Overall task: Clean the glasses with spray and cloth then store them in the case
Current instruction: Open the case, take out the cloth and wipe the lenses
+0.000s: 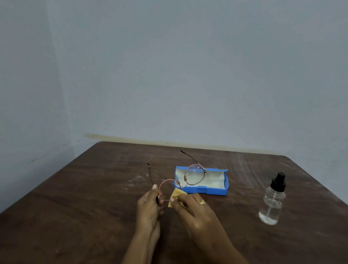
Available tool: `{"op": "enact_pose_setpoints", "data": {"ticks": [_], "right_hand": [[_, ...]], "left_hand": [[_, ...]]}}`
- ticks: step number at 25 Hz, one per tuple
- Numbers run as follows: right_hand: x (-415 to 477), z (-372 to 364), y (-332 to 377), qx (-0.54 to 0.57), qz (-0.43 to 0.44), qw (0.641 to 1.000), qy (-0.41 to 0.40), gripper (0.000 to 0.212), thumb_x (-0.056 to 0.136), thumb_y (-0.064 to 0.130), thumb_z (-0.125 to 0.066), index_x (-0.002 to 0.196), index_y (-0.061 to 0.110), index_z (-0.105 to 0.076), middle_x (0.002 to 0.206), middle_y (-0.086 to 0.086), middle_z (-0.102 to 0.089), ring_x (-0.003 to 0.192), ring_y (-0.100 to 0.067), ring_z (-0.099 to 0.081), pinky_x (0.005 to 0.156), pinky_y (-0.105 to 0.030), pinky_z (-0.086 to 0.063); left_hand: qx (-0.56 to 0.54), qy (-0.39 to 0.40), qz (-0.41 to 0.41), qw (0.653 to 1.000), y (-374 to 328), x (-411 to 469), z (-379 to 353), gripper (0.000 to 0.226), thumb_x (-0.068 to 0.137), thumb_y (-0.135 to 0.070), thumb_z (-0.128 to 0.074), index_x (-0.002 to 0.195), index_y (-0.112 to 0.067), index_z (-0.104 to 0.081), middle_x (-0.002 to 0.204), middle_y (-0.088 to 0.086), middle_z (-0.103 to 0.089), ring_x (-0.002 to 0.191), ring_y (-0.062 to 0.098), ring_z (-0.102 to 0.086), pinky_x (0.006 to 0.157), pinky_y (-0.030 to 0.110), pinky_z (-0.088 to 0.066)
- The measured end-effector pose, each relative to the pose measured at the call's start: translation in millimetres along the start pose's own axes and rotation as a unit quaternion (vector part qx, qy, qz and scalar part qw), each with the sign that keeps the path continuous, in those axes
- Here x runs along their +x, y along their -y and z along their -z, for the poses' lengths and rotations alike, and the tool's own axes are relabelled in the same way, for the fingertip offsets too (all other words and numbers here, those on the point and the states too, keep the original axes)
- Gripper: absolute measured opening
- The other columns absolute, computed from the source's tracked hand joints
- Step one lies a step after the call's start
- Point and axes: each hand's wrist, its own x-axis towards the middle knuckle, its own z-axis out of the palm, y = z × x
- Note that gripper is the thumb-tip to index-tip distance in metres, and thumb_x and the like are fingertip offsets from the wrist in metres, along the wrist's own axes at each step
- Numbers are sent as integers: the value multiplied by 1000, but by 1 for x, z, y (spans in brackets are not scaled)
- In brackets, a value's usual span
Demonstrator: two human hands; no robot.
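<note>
Round glasses (193, 174) with a thin pinkish metal frame are held above the table, temples unfolded and pointing away from me. My left hand (150, 205) grips the frame at the left hinge. My right hand (192, 209) pinches a small yellow cloth (176, 194) against the lower edge of the left lens. Behind the glasses lies the blue case (212, 189), open, with a pale lining. The clear spray bottle (271, 203) with a black pump top stands upright to the right, untouched.
A dark brown wooden table (92, 209) fills the lower view, with whitish smears near its middle and far right. Its back edge sits against a pale blue wall (185, 69), with a corner at the left.
</note>
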Motion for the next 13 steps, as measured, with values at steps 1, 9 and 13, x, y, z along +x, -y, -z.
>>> {"op": "enact_pose_setpoints", "data": {"ticks": [1,9,13], "right_hand": [[-1,0,-2,5,-7,1000,-2,24,85,7,-53,106,6,-63,96,-5,-63,81,-16,-53,66,-25,-49],[12,-1,9,57,-184,978,-80,24,84,15,-50,97,8,-68,87,-5,-67,87,-9,-54,80,-23,-45],[17,-4,15,57,-140,985,-80,23,83,12,-50,97,6,-67,91,-4,-63,87,-11,-53,79,-23,-45]], "left_hand": [[0,2,-8,1000,-1,-1,-1,40,94,-16,-40,55,-11,-42,28,-6,-35,23,0,-24,27,9,-16],[72,-4,-66,995,3,-3,-2,44,93,-18,-44,50,-12,-41,33,-7,-37,27,1,-28,30,10,-22],[86,-6,-67,994,6,0,-1,41,93,-21,-45,52,-12,-44,35,-8,-38,32,1,-30,34,13,-24]]}}
